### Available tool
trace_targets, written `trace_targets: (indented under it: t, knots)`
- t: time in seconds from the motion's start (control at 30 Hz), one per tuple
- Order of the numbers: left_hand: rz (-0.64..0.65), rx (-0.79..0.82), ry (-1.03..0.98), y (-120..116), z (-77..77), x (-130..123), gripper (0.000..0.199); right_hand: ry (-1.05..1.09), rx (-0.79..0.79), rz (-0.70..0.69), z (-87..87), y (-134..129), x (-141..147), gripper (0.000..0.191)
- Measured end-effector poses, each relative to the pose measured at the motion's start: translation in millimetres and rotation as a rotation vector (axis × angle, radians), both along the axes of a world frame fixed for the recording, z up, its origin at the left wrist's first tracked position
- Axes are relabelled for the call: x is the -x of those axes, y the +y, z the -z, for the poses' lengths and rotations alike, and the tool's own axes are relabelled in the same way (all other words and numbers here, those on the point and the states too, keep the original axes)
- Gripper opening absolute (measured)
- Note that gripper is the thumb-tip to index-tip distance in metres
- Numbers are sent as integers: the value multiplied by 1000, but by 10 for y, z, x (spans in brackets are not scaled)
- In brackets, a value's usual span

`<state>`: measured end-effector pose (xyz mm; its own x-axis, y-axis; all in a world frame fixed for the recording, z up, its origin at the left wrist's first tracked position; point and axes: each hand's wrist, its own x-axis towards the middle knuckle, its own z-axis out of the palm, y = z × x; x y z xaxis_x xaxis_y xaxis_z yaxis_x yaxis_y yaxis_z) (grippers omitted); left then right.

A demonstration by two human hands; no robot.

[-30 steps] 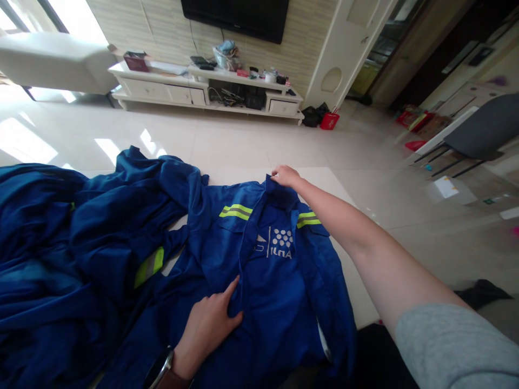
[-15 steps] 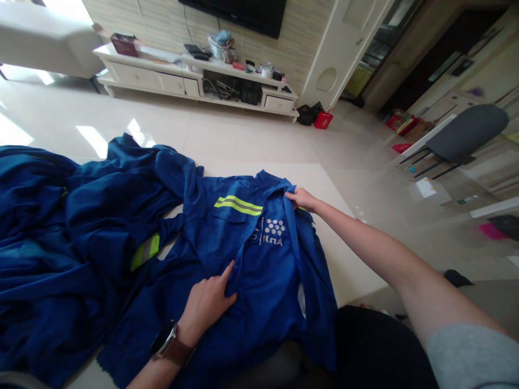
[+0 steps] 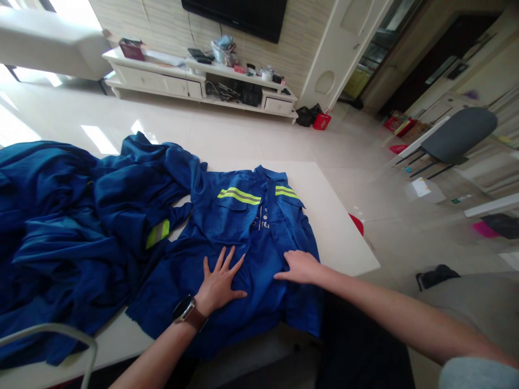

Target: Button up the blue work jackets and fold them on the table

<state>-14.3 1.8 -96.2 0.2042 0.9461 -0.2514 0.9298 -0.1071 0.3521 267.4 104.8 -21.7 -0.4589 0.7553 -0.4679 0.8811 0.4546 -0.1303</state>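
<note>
A blue work jacket (image 3: 227, 227) lies spread on a white table, its collar toward the far side. Yellow-green reflective stripes cross both chest panels, and printed white lettering shows in the gap between the front edges. My left hand (image 3: 221, 283), with a watch on the wrist, rests flat on the lower front with fingers spread. On the other front panel, my right hand (image 3: 302, 267) has its fingers curled on the cloth near the panel's edge; the fingertips are partly hidden. A heap of crumpled blue garments (image 3: 73, 227) lies to the left, one reflective strip showing.
The white table (image 3: 336, 232) extends past the jacket on the right. A curved metal bar (image 3: 52, 328) is at the lower left. Beyond the tiled floor stands a white TV cabinet (image 3: 162, 81). A grey chair (image 3: 462, 135) stands at the right.
My right hand has come down from near the collar to the lower front, and the right panel now lies over much of the lettering. My left hand's fingers have spread out flat.
</note>
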Motion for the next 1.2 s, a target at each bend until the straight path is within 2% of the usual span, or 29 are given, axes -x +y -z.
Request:
trace_targets:
  t: [0.07,0.13,0.23,0.33,0.4,0.47,0.57,0.67,0.73,0.83,0.97,1.07,1.2]
  knots:
    - [1,-9,7,8,127,-11,104,-32,-116,-32,227,-341,-54,63]
    - [-14,-25,-3,136,192,-34,102,-32,-194,-22,388,-366,-76,46]
    - [-84,-38,-23,530,156,-108,97,-1,-248,52,421,73,-60,27]
    - [-163,-45,-81,924,11,-207,90,45,-289,124,248,595,-57,23]
    - [-215,-104,-153,992,-98,-263,79,56,-331,179,123,709,-115,28]
    - [-285,-227,-224,825,-179,-302,64,59,-373,206,68,577,-239,43]
    - [-296,-327,-278,242,-219,-336,49,59,-362,184,139,135,-511,59]
    - [-157,-238,-241,-337,-196,-379,55,146,-291,240,281,-180,-791,49]
    - [-102,-192,-194,-533,-186,-420,56,292,-205,322,349,-233,-935,42]
    - [-88,-172,-170,-551,-210,-468,39,505,-69,427,381,-212,-1074,38]
    - [-121,-186,-224,-476,-218,-456,25,801,-8,616,361,-250,-1197,28]
    - [-180,-199,-282,-497,-169,-397,18,948,-46,713,339,-277,-1278,22]
    - [-217,-163,-434,-519,-146,-306,24,1237,-206,937,191,-149,-1419,38]
